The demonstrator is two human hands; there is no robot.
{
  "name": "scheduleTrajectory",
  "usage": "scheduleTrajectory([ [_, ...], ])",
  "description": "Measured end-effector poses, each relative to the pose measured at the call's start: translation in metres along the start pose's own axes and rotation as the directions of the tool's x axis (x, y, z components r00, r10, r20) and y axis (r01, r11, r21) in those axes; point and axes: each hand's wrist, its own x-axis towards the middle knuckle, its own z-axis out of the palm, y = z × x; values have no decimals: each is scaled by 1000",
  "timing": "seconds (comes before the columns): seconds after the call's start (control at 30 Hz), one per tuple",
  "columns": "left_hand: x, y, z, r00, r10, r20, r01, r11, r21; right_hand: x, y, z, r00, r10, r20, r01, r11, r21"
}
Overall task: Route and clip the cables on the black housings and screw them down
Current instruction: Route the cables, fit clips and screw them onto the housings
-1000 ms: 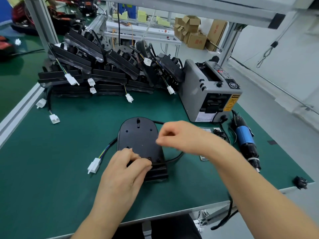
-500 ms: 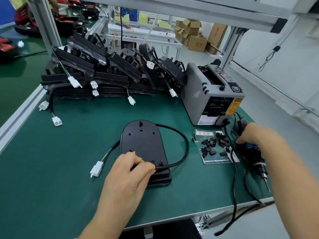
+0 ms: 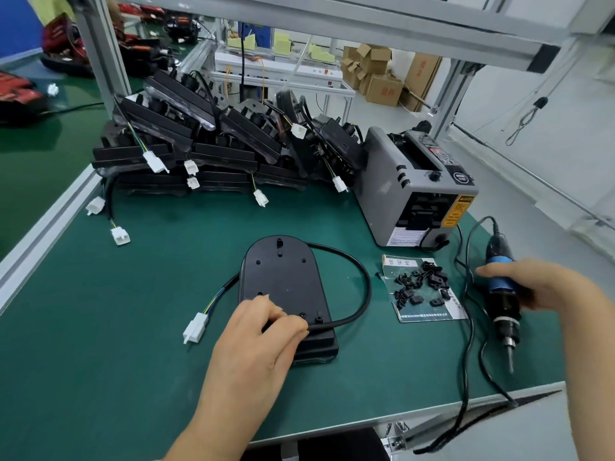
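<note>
A black housing (image 3: 283, 277) lies flat on the green mat, rounded end away from me. Its black cable (image 3: 361, 271) loops out to the right and comes back to the near end, where a small clip (image 3: 318, 318) and a screw (image 3: 303, 315) sit. My left hand (image 3: 256, 341) presses down on the housing's near left part, with its fingertips on the cable. A white connector (image 3: 195, 327) on coloured wires lies to the left. My right hand (image 3: 532, 287) grips the blue-banded electric screwdriver (image 3: 501, 294), bit pointing toward me.
A sheet with several loose black clips (image 3: 421, 287) lies right of the housing. A grey tape dispenser (image 3: 412, 191) stands behind it. A pile of black housings (image 3: 206, 151) with white plugs fills the back. The screwdriver's cord (image 3: 469, 344) runs over the table's front edge.
My right hand left the housing, moved right and closed round the screwdriver, lifting it slightly. My left hand stayed on the housing and cable.
</note>
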Motion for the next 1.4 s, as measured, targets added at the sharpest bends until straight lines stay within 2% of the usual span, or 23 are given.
scheduleTrajectory([
  [0.07,0,0,0,1000,4,0,-4,1000,0,-10,7,-8,999,-23,41,15,981,192],
  [0.13,0,0,-1,1000,-1,3,1,1000,0,-22,13,-14,996,-64,62,34,913,406],
  [0.23,0,0,-1,1000,-4,11,4,1000,0,-39,17,-18,984,-155,91,52,730,681],
  [0.3,0,0,-1,1000,-5,14,5,1000,2,-52,13,-10,969,-238,64,77,537,840],
  [0.4,-1,0,-1,1000,-7,15,7,1000,4,-74,-2,10,936,-351,-38,134,253,958],
  [0.47,0,0,-1,1000,-8,17,8,1000,4,-94,-18,26,899,-432,-64,140,146,979],
  [0.53,0,1,-1,1000,-12,18,11,1000,7,-116,-35,44,860,-506,-59,121,91,988],
  [0.7,0,2,1,1000,-27,2,27,999,36,-163,-78,94,757,-636,-150,227,41,973],
  [0.87,1,3,0,999,-37,11,37,998,48,-185,-104,137,652,-744,-145,265,45,963],
  [0.97,1,3,0,999,-39,13,38,998,55,-192,-109,153,593,-795,-130,327,90,941],
  [1.13,1,2,0,999,-38,13,37,998,56,-196,-109,165,550,-822,-146,448,143,883],
  [1.4,0,0,3,999,-32,0,32,999,40,-198,-109,169,518,-840,-164,501,143,853],
])
